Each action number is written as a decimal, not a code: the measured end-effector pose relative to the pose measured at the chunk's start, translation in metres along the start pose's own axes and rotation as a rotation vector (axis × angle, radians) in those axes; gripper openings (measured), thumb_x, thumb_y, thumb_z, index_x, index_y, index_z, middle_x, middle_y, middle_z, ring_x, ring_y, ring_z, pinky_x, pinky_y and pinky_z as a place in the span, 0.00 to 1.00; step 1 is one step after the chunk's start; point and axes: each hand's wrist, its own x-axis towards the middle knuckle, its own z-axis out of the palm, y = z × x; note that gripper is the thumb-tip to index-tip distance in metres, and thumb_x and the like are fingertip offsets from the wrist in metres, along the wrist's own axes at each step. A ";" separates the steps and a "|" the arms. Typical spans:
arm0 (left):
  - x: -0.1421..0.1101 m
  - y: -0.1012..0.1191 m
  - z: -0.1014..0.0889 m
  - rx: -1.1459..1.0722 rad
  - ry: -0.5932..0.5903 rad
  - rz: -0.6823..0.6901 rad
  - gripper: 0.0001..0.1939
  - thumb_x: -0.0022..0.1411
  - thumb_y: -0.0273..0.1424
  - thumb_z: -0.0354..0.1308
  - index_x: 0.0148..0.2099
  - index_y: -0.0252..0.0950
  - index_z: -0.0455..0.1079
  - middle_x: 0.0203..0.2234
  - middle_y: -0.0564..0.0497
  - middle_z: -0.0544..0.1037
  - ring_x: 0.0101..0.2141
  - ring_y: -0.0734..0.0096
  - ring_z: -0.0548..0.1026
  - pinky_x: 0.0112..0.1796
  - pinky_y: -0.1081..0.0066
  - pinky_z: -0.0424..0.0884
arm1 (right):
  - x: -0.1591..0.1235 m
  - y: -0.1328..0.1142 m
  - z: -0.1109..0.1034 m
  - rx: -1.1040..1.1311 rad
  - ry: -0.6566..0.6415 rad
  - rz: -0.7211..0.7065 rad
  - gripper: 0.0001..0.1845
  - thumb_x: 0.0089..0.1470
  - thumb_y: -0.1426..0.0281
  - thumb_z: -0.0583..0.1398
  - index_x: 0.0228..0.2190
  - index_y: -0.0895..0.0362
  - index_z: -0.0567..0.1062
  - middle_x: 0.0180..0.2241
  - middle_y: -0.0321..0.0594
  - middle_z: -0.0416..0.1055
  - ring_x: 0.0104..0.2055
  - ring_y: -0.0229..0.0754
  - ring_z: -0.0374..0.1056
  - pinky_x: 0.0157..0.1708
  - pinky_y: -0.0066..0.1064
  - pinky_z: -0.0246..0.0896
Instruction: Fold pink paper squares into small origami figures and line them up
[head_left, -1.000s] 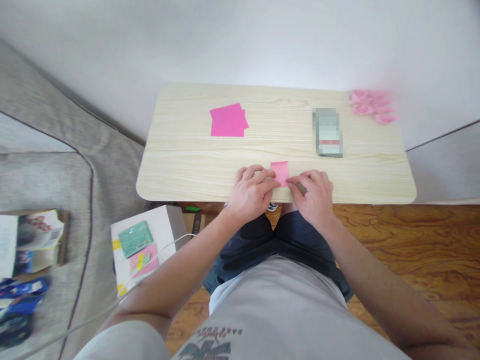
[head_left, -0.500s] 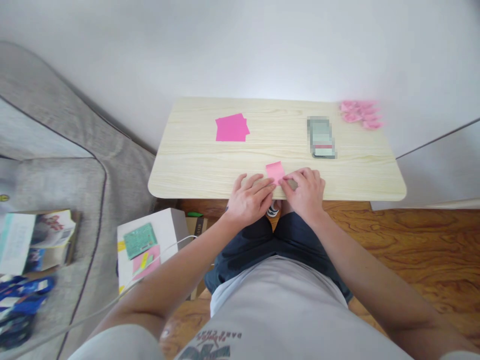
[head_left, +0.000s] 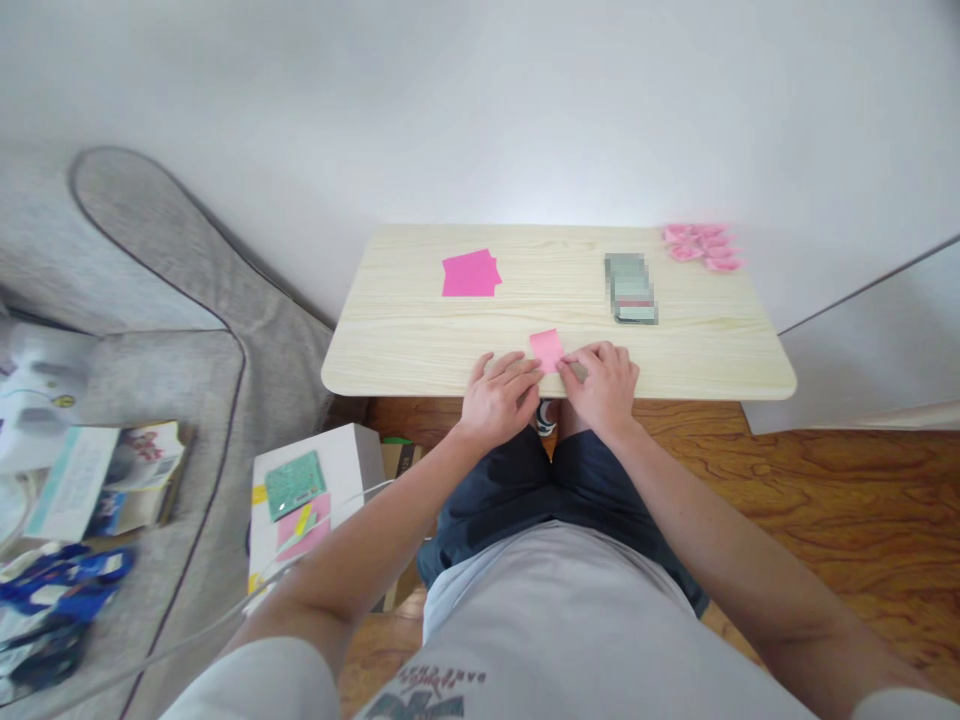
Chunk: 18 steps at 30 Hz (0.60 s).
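Observation:
A small pink sticky note lies near the front edge of the table, its far edge slightly curled. My left hand rests at its left side, fingers stretched out and spread, the fingertips touching the note's lower left. On the other side, my right hand has thumb and index finger pinched at the note's lower right corner. Farther back on the left lie brighter magenta paper sheets, overlapping each other.
A blurred-out rectangular item lies at the table's right. Pink folded pieces sit in the back right corner. Left of the wooden table stands a white box with a green circuit board. A grey sofa is farther left.
The head view has shifted back slightly, so the table looks smaller and the sofa shows more. Both hands stay at the sticky note with hardly any movement.

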 end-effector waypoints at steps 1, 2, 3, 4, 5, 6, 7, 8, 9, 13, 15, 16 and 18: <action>0.000 0.001 0.000 -0.002 0.000 -0.006 0.14 0.73 0.33 0.55 0.54 0.47 0.79 0.57 0.52 0.81 0.63 0.60 0.72 0.69 0.49 0.53 | 0.000 0.001 0.000 0.006 0.001 0.002 0.12 0.65 0.57 0.61 0.41 0.49 0.82 0.45 0.45 0.73 0.51 0.53 0.61 0.46 0.42 0.49; 0.001 0.002 0.000 -0.003 0.001 -0.016 0.14 0.73 0.33 0.55 0.54 0.47 0.79 0.57 0.52 0.81 0.63 0.60 0.72 0.69 0.49 0.53 | 0.000 0.002 0.000 0.012 0.004 0.004 0.12 0.65 0.57 0.61 0.41 0.48 0.82 0.45 0.45 0.73 0.51 0.53 0.61 0.46 0.42 0.49; 0.002 0.003 0.000 -0.005 0.003 -0.029 0.13 0.72 0.32 0.56 0.53 0.46 0.79 0.57 0.52 0.81 0.63 0.60 0.73 0.68 0.49 0.53 | -0.001 0.003 0.001 0.020 0.008 0.006 0.12 0.65 0.58 0.61 0.41 0.48 0.82 0.45 0.44 0.73 0.51 0.53 0.61 0.46 0.42 0.49; 0.003 0.005 -0.001 -0.007 0.006 -0.045 0.13 0.72 0.32 0.56 0.53 0.46 0.79 0.56 0.52 0.81 0.62 0.60 0.73 0.68 0.49 0.54 | -0.001 0.003 0.001 0.028 0.013 0.006 0.11 0.65 0.58 0.61 0.41 0.48 0.82 0.45 0.44 0.73 0.51 0.53 0.61 0.46 0.42 0.49; 0.004 0.007 -0.002 -0.011 0.010 -0.060 0.13 0.72 0.32 0.56 0.52 0.45 0.80 0.56 0.51 0.82 0.62 0.59 0.73 0.68 0.49 0.54 | -0.001 0.004 0.001 0.037 0.019 0.004 0.11 0.65 0.58 0.61 0.41 0.48 0.82 0.45 0.44 0.73 0.51 0.53 0.61 0.46 0.42 0.49; 0.005 0.009 -0.002 -0.015 0.014 -0.074 0.12 0.71 0.32 0.56 0.51 0.45 0.80 0.55 0.51 0.82 0.61 0.59 0.73 0.67 0.50 0.56 | -0.002 0.004 0.002 0.044 0.026 0.000 0.11 0.65 0.59 0.61 0.41 0.48 0.82 0.44 0.44 0.73 0.51 0.53 0.62 0.46 0.42 0.49; 0.007 0.011 -0.003 -0.021 0.017 -0.087 0.12 0.70 0.31 0.57 0.51 0.44 0.80 0.55 0.51 0.82 0.60 0.59 0.74 0.66 0.50 0.57 | -0.002 0.003 0.002 0.050 0.032 -0.007 0.11 0.65 0.59 0.61 0.40 0.49 0.82 0.44 0.44 0.73 0.51 0.53 0.62 0.46 0.42 0.50; 0.008 0.012 -0.003 -0.028 0.019 -0.102 0.11 0.70 0.31 0.58 0.50 0.43 0.80 0.54 0.50 0.82 0.59 0.59 0.74 0.65 0.51 0.59 | -0.002 0.003 0.002 0.054 0.037 -0.014 0.11 0.65 0.60 0.61 0.40 0.49 0.82 0.44 0.45 0.74 0.51 0.53 0.62 0.46 0.42 0.50; 0.010 0.013 -0.003 -0.034 0.021 -0.118 0.11 0.69 0.31 0.58 0.49 0.43 0.80 0.54 0.50 0.83 0.58 0.60 0.74 0.63 0.52 0.61 | -0.003 0.003 0.001 0.054 0.039 -0.019 0.11 0.65 0.60 0.61 0.40 0.50 0.82 0.44 0.45 0.74 0.50 0.53 0.61 0.45 0.42 0.50; 0.018 0.016 -0.003 -0.039 0.029 -0.170 0.10 0.67 0.28 0.58 0.43 0.43 0.81 0.50 0.51 0.84 0.55 0.60 0.75 0.59 0.54 0.64 | -0.003 0.003 -0.001 0.044 0.033 -0.033 0.11 0.66 0.62 0.60 0.41 0.50 0.82 0.45 0.46 0.74 0.51 0.54 0.61 0.46 0.43 0.50; 0.021 0.016 -0.002 -0.035 0.030 -0.170 0.09 0.66 0.28 0.59 0.42 0.43 0.81 0.49 0.51 0.84 0.54 0.60 0.75 0.58 0.54 0.65 | -0.004 0.003 -0.002 0.044 0.021 -0.046 0.11 0.66 0.63 0.59 0.41 0.50 0.82 0.45 0.46 0.74 0.51 0.54 0.61 0.46 0.43 0.50; 0.021 0.017 -0.002 -0.034 0.028 -0.169 0.09 0.65 0.28 0.59 0.41 0.43 0.81 0.48 0.51 0.84 0.54 0.60 0.75 0.58 0.54 0.65 | -0.005 0.004 -0.003 0.047 0.015 -0.053 0.11 0.66 0.64 0.59 0.42 0.50 0.82 0.45 0.46 0.74 0.51 0.54 0.61 0.46 0.43 0.50; 0.021 0.018 -0.002 -0.034 0.019 -0.166 0.08 0.64 0.27 0.59 0.41 0.42 0.80 0.48 0.51 0.84 0.54 0.60 0.75 0.58 0.55 0.65 | -0.006 0.004 -0.004 0.058 0.008 -0.065 0.11 0.66 0.64 0.59 0.43 0.50 0.81 0.46 0.46 0.74 0.51 0.54 0.61 0.46 0.43 0.50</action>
